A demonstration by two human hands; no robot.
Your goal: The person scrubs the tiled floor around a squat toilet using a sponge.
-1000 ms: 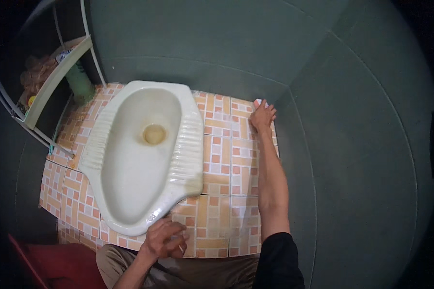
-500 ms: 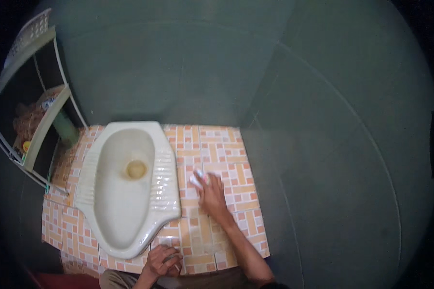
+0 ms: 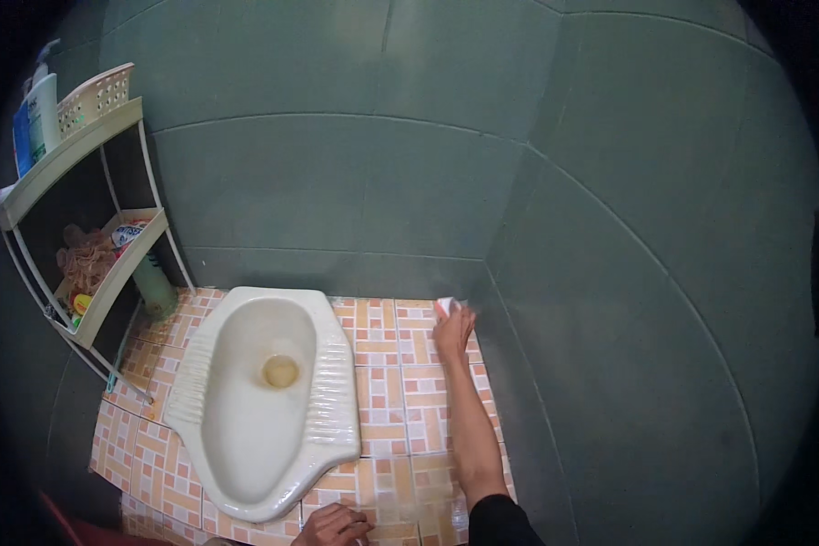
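Observation:
My right hand [image 3: 453, 332] reaches to the far right corner of the tiled floor [image 3: 379, 405]. Its fingers are closed on a small white-and-pink object [image 3: 445, 307], pressed low by the wall; the fingers cover much of it, so its kind is unclear. My left hand [image 3: 333, 525] is at the lower edge, near the front of the white squat toilet [image 3: 335, 423]. Its fingers are curled, and whatever they may hold is hidden. Brownish water [image 3: 280, 371] stands in the toilet's drain hole.
On the left stands a cream shelf rack [image 3: 109, 280]. It carries a white bottle [image 3: 43, 116], a perforated basket [image 3: 100, 98] and a brownish crumpled bundle [image 3: 87, 262]. A green bottle [image 3: 156, 289] is behind it. Dark green walls [image 3: 355, 200] close off the far and right sides.
My right hand has moved from beside the toilet to the far right corner, carrying the white-and-pink object. My left hand stays low, still curled. The view has tilted up, showing more of the rack.

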